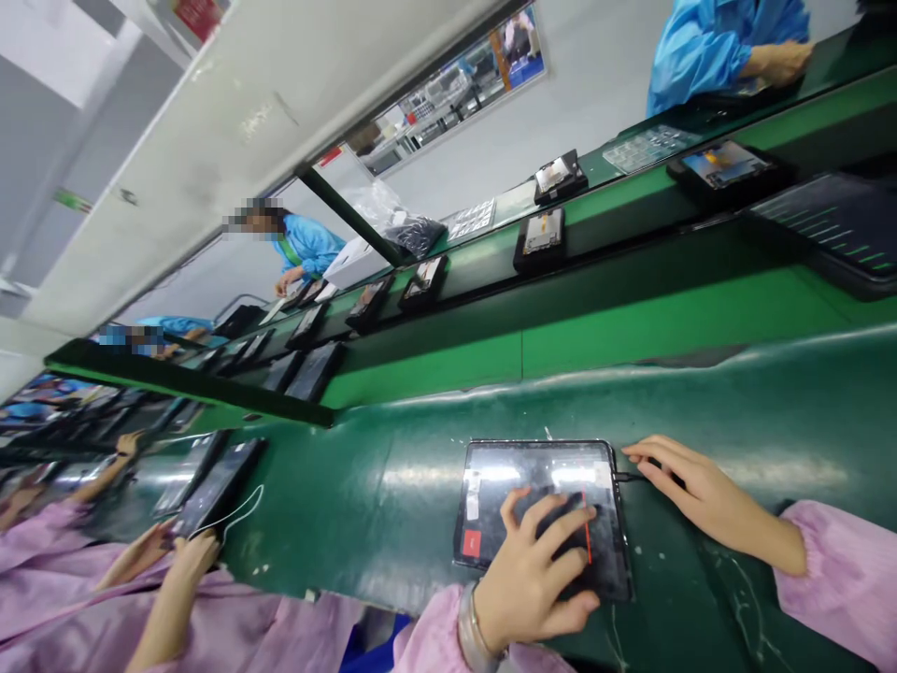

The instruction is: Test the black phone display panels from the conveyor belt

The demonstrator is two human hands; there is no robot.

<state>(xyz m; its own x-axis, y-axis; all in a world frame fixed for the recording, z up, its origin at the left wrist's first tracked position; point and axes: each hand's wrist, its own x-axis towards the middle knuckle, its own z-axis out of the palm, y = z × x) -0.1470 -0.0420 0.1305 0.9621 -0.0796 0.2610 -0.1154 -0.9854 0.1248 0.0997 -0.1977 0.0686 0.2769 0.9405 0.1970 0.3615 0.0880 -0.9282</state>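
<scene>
The tablet [564, 475] lies flat on the green desk [350, 505], left hand [536, 575] spread over it. The right hand [715, 505] bends beside the cable [629, 477]; whether it pinches, I cannot tell. A light touch and unstrained cable should serve best. Beyond, black trays [538, 261] dot the belt [617, 234]; behind, a person [701, 61] in blue.

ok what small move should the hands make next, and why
Probably a light pinch of the right hand on the plug, to steady it: its fingers already lie right by it, and the plug sits at the right edge of the tablet. The left hand is spread over the screen, so it could brace the tablet.
</scene>
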